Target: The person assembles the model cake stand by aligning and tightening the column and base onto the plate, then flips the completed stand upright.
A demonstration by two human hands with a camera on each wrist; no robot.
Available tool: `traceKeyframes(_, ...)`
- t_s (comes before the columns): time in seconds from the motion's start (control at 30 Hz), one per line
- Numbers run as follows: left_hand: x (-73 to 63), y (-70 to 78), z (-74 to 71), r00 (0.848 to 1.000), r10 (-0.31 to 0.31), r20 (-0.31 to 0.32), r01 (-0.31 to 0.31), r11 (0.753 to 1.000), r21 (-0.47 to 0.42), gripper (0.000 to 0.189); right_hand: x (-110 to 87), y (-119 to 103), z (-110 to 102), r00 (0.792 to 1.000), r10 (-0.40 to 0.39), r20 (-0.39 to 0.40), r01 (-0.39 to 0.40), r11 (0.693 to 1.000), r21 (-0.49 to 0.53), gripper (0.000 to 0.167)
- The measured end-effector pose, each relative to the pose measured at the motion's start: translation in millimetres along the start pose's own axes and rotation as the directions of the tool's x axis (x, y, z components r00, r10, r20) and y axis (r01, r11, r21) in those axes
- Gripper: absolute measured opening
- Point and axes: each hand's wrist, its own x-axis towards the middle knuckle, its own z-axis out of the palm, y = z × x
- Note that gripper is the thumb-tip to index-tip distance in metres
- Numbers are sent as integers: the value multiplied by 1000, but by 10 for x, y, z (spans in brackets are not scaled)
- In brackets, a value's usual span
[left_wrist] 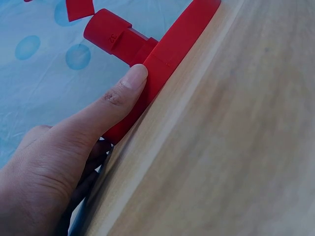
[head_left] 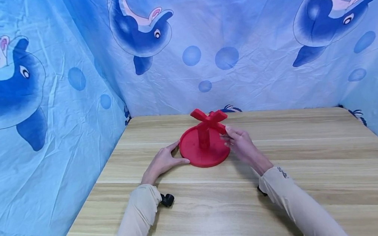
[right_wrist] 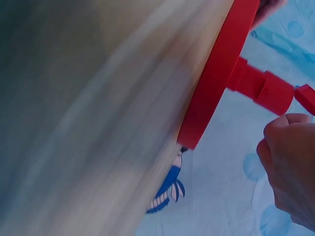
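Two hands work at one red stand: the left hand (head_left: 164,160) grips the rim of the round tray (head_left: 192,153), thumb against the near edge, while the right hand (head_left: 243,145) pinches the end of one arm of the cross (head_left: 209,120). Good practice here would be to hold the tray flat on the table (head_left: 211,213) so it can't slide, and guide the cross gently, its middle over the upright post (head_left: 204,139); a sideways tug on one arm could tip it. Whether the cross sits fully home, I can't tell. The tray lies just right of the left palm, between both hands; the cross reaches up and leftward from the right fingertips.
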Motion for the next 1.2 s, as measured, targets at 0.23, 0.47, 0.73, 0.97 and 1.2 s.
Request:
traceKeyframes(0.23, -6, 5, -2, 1000, 6, -1, -6, 1000, 0, 105, 7, 40, 71, 982, 188, 25, -189, 981, 48, 25)
traceKeyframes(0.47, -4, -13, 14, 1000, 11, -3, -11, 1000, -6, 105, 40, 78, 112, 964, 266, 30, -267, 963, 31, 29)
traceKeyframes(0.73, -1, -1, 12, 1000, 5, -1, -5, 1000, 0, 106, 92, 56, 151, 966, 256, 27, -256, 966, 17, 35)
traceKeyframes(0.97, 2, 1, 4, 1000, 5, -4, -5, 1000, 10, 105, 116, 5, 200, 973, 231, -2, -231, 973, -4, 32)
traceKeyframes(1.2, 7, -14, 17, 1000, 17, -17, -17, 1000, 13, 105, 119, 13, 195, 983, 186, 9, -185, 981, -63, 35)
